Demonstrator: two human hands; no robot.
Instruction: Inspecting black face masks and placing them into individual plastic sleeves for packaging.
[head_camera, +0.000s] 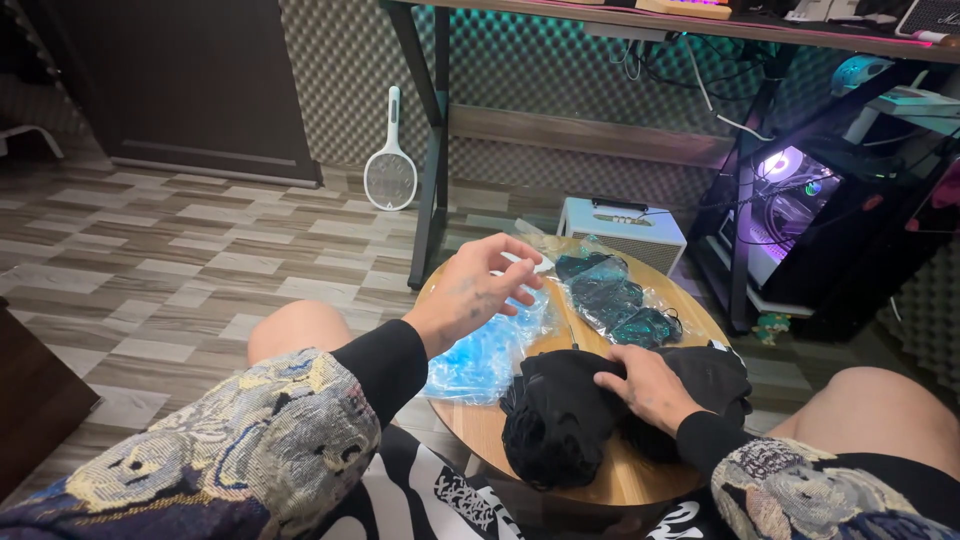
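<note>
My right hand (648, 385) lies flat on the black garment (570, 415), fingers spread, pressing rather than clamped, near the front edge of the round wooden counter (640, 475). My left hand (480, 290) hangs open above the blue plastic bag (480, 360), holding nothing. The bag of dark pieces (610, 300) sits just behind. I judge the garment, bunched close to the rim, could slide off if I drag it toward me; the slick bags could skid too.

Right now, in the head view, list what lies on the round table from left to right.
Blue plastic bag → left hand above it → black fabric bundle → right hand pressing on it; the clear bag of dark items lies farther back.
</note>
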